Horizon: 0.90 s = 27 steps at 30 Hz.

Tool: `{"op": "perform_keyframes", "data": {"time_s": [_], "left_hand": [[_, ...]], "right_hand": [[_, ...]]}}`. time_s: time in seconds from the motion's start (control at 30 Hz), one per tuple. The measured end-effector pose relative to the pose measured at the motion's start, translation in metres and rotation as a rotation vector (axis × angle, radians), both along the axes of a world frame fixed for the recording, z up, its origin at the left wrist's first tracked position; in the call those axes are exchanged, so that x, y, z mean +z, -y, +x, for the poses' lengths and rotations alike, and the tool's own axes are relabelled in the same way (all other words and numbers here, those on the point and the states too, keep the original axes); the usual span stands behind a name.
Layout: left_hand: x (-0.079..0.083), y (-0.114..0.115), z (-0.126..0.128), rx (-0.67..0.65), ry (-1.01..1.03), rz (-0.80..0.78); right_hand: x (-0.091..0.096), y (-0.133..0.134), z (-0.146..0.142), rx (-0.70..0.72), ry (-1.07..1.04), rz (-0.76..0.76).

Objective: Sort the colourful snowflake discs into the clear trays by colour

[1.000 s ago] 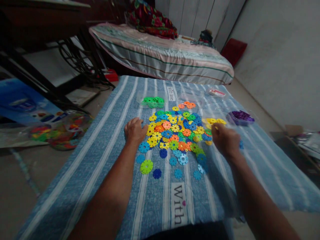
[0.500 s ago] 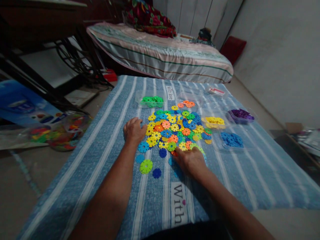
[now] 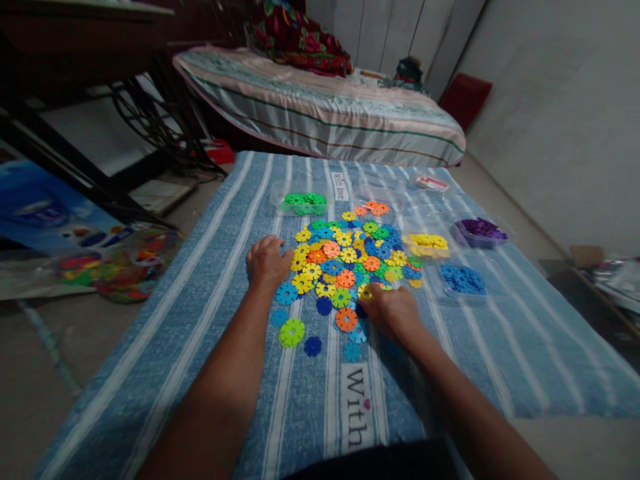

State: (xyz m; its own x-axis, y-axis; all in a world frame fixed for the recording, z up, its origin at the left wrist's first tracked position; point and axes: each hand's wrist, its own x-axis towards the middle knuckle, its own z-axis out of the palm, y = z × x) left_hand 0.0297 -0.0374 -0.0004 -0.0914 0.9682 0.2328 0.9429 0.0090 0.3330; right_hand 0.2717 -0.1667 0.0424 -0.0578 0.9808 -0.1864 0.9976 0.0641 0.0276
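Note:
A heap of flat plastic snowflake discs in yellow, orange, blue and green lies on a blue striped cloth. My left hand rests curled at the heap's left edge, fingertips touching the discs. My right hand is at the heap's near right edge, fingers pinched on a yellow disc. An orange disc and a green disc lie loose just in front. Sorted groups sit in clear trays: green, orange, yellow, blue, purple.
A bed with a striped cover stands beyond the cloth. A bag of mixed discs lies on the floor at the left, near a dark table frame. A small packet sits at the cloth's far right.
My right hand came back from the trays at the right to the heap's near edge, then shifted slightly right and closed on a yellow disc. The left hand stayed still.

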Motion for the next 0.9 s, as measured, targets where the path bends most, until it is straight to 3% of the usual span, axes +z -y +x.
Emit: {"op": "perform_keyframes", "data": {"time_s": [0.13, 0.5, 0.67, 0.9], "left_hand": [[-0.001, 0.0, -0.001, -0.008, 0.003, 0.009], [-0.002, 0.0, 0.0, 0.001, 0.007, 0.006], [-0.003, -0.001, -0.002, -0.014, 0.009, 0.02], [-0.003, -0.001, -0.002, -0.013, 0.016, 0.015]], "right_hand": [[0.003, -0.002, -0.003, -0.003, 0.022, -0.047], [0.001, -0.003, 0.002, 0.018, 0.034, 0.017], [-0.007, -0.002, 0.018, -0.061, -0.086, 0.113], [-0.017, -0.002, 0.039, -0.056, -0.326, 0.278]]}}
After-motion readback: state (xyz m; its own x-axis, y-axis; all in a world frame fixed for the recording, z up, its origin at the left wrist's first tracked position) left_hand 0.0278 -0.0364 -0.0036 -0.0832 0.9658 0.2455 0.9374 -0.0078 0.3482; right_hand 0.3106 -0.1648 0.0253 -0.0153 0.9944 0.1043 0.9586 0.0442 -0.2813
